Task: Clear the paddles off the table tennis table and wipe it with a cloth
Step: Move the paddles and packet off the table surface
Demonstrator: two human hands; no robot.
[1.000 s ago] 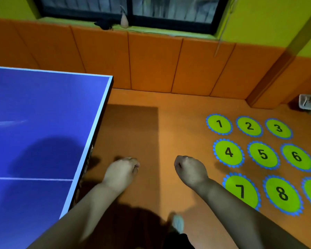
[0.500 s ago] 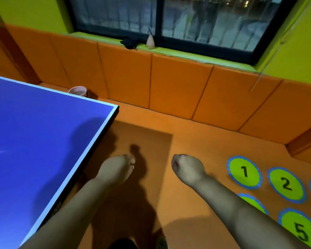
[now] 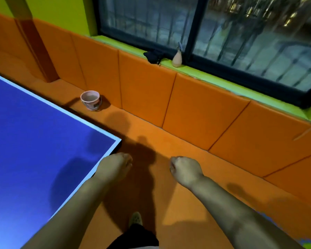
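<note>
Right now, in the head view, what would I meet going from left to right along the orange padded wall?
Brown upright pillar → small pink bucket → black crumpled bundle on the green sill → beige pear-shaped object on the same sill.

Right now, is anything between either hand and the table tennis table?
Nothing visible. The left hand is at the near corner of the table, the right hand over the floor beside it; both are curled and hold nothing. The pink bucket sits on the floor past the far edge.
</note>
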